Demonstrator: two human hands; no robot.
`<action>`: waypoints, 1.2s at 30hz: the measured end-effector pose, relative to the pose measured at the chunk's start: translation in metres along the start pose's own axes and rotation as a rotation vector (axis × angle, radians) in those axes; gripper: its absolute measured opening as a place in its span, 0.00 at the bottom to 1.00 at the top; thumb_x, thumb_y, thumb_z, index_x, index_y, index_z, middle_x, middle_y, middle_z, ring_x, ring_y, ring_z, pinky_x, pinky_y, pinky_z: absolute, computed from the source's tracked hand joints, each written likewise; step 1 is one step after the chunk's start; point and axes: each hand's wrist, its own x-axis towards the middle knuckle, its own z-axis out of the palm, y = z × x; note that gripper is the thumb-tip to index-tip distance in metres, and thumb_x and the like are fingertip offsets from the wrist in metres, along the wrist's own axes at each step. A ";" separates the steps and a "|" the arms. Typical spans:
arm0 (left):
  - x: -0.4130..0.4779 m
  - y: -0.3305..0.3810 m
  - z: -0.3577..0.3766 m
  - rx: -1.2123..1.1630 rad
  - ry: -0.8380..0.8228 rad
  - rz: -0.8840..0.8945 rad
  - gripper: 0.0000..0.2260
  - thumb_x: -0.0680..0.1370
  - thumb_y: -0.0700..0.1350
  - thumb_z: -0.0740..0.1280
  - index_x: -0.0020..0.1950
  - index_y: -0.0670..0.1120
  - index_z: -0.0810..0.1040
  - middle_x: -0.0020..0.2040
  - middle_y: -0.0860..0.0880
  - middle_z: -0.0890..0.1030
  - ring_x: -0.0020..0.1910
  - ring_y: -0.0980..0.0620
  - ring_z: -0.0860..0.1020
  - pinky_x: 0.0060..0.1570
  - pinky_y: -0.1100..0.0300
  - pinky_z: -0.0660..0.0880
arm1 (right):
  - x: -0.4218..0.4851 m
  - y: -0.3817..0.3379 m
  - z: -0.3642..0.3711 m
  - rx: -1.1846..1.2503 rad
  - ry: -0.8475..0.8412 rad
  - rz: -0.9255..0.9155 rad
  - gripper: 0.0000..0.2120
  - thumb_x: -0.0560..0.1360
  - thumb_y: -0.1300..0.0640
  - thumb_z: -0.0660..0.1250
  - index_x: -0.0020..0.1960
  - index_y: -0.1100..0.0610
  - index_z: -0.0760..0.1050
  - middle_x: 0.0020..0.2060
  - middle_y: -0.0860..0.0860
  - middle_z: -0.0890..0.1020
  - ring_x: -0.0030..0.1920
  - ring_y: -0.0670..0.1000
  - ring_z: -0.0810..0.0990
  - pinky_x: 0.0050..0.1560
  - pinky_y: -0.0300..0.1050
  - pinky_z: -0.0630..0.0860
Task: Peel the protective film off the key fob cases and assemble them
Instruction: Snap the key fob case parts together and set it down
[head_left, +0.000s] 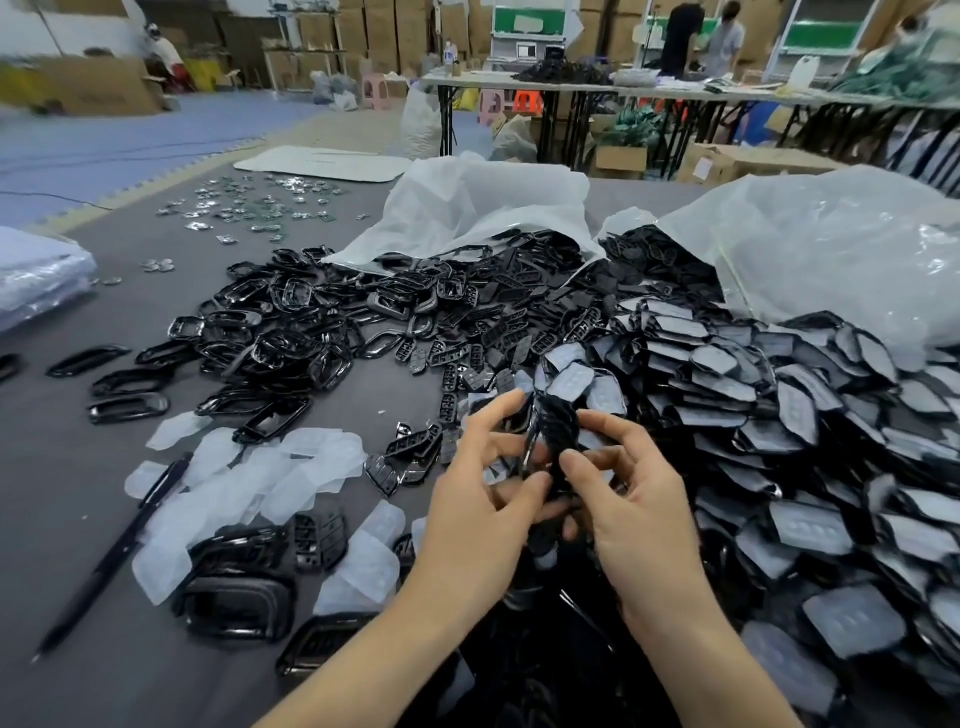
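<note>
Both hands meet at the centre over the grey work surface. My left hand (475, 499) and my right hand (631, 499) together hold a black key fob case part (556, 431), fingers and thumbs curled round it. Whether it is one piece or two pressed together is blurred. To the right lies a large heap of film-covered case pieces (779, 405). Behind the hands spreads a pile of glossy black frames (291, 332) and button inserts (457, 358). Peeled translucent films (249, 478) lie scattered at the left.
A black pen (119, 545) lies diagonally at the left. Two white sacks (467, 208) (831, 244) spill parts at the back. Small shiny metal pieces (244, 208) are strewn far left. A black frame (239, 603) sits near my left forearm. People stand at distant tables.
</note>
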 end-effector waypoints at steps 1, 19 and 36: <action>0.001 -0.001 -0.001 0.037 -0.013 0.005 0.25 0.77 0.28 0.63 0.64 0.55 0.73 0.45 0.52 0.79 0.34 0.57 0.81 0.39 0.65 0.77 | 0.000 0.001 0.000 -0.025 0.010 -0.016 0.13 0.76 0.64 0.67 0.54 0.47 0.76 0.30 0.42 0.78 0.25 0.45 0.75 0.25 0.40 0.73; 0.010 0.007 -0.004 -0.501 0.048 -0.213 0.08 0.68 0.39 0.68 0.45 0.40 0.82 0.43 0.43 0.85 0.42 0.50 0.84 0.41 0.60 0.80 | 0.006 -0.011 -0.008 0.335 0.078 0.179 0.07 0.76 0.66 0.63 0.47 0.57 0.78 0.33 0.55 0.82 0.19 0.44 0.61 0.21 0.36 0.66; 0.010 0.016 -0.005 -0.531 -0.005 -0.185 0.06 0.65 0.34 0.68 0.41 0.40 0.80 0.43 0.45 0.84 0.44 0.49 0.84 0.42 0.61 0.80 | 0.005 -0.017 -0.009 0.440 0.136 0.248 0.10 0.74 0.72 0.62 0.41 0.58 0.76 0.35 0.53 0.85 0.29 0.44 0.72 0.23 0.32 0.66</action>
